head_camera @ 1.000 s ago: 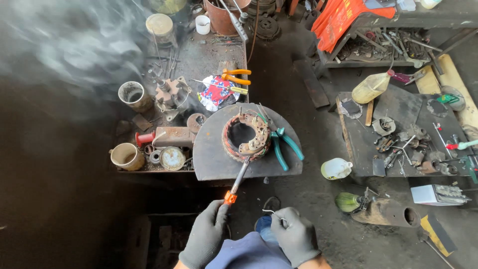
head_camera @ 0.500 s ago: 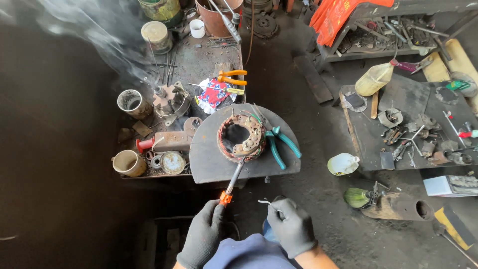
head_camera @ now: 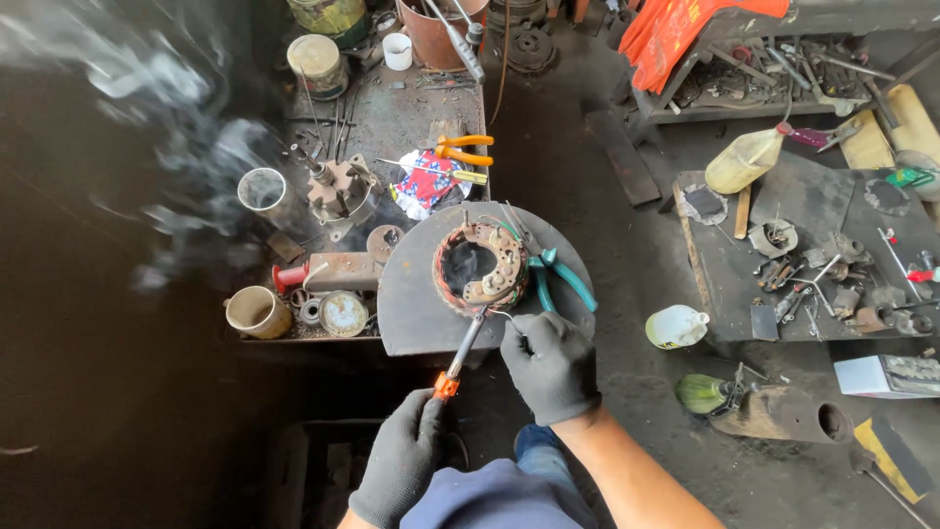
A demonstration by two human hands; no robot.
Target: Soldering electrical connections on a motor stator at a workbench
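Right hand (head_camera: 550, 364) moved up to the stator (head_camera: 480, 266), pinching solder wire (head_camera: 506, 316); left hand (head_camera: 406, 456) clenched on soldering iron (head_camera: 460, 355). Stator's rusty, copper windings showing.

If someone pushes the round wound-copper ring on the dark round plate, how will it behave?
The round wound-copper ring is probably heavy for its size, being metal with dense windings. Lying flat on the dark round plate, it would likely slide, not roll. Its thin wire ends look bendable.
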